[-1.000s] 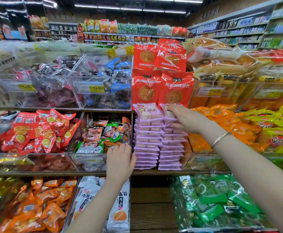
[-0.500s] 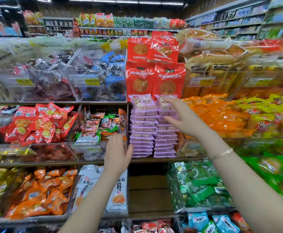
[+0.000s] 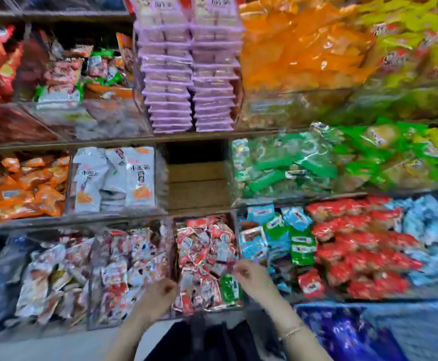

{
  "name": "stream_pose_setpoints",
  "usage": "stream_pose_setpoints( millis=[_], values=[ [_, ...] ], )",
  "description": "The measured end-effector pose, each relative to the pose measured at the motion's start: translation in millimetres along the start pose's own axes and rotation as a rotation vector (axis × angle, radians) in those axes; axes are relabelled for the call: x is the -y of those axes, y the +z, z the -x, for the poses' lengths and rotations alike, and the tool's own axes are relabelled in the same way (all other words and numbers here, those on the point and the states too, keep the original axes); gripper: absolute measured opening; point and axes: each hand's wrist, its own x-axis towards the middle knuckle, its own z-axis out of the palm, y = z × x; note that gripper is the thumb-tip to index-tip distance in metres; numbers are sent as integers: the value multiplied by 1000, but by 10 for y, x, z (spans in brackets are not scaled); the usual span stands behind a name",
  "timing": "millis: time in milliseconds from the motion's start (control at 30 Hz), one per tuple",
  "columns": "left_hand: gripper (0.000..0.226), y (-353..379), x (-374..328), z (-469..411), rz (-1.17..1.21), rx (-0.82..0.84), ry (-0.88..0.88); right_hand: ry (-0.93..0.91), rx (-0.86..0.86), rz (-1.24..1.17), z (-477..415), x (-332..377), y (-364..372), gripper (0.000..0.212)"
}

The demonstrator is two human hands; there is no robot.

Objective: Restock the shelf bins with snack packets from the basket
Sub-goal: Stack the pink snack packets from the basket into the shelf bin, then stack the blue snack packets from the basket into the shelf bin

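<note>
Left hand (image 3: 158,293) and right hand (image 3: 251,277) dropped from the stacked lilac plastic packs (image 3: 189,74) above, probably done; curled, blur hides any hold.

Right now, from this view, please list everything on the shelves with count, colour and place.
purple packets: two stacks, purple, top centre.
orange packets: many, orange, top right.
white packets: several, white, middle shelf, left of centre.
green packets: many, green, middle right.
small packets: many, red and silver, in the bottom centre bin.
red packets: many, red, bottom right.
left hand: one, at that bin's front edge, blurred.
right hand: one, over the same bin, blurred.
</note>
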Motion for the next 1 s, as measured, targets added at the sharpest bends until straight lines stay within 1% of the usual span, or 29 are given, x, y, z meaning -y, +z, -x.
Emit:
stream_pose_setpoints(
  millis=[67,133,200,267,333,367,433,567,667,800,833,900,1000],
  values=[
    [32,345,231,151,-12,51,-123,88,90,67,167,-431,214,23],
    [27,630,394,308,-28,105,-237,194,148,96,364,-813,387,25],
    [19,866,529,445,-35,143,-295,288,226,113,575,-1132,525,25],
    [18,1045,607,553,-68,170,-309,346,241,113,770,-1408,659,28],
    [20,1184,634,624,-99,186,-300,398,199,51,973,-1653,785,37],
    [22,1247,633,647,-119,197,-287,419,171,25,1073,-1764,831,37],
    [22,1377,625,687,-138,208,-255,450,153,-13,1267,-1935,900,31],
    [14,1684,628,803,-102,181,-203,442,85,-48,1650,-2189,995,23],
    [16,1981,649,958,-96,200,-176,435,32,-114,1984,-2364,1004,24],
    [15,2360,596,1261,-44,231,-201,467,-38,-254,2412,-2638,878,30],
    [14,2435,575,1317,-43,237,-199,476,-63,-282,2499,-2728,828,29],
    [13,2559,514,1400,-59,246,-189,491,-105,-320,2634,-2906,685,20],
    [12,2724,379,1440,-85,218,-171,484,-144,-300,2705,-3148,366,13]
  ],
)
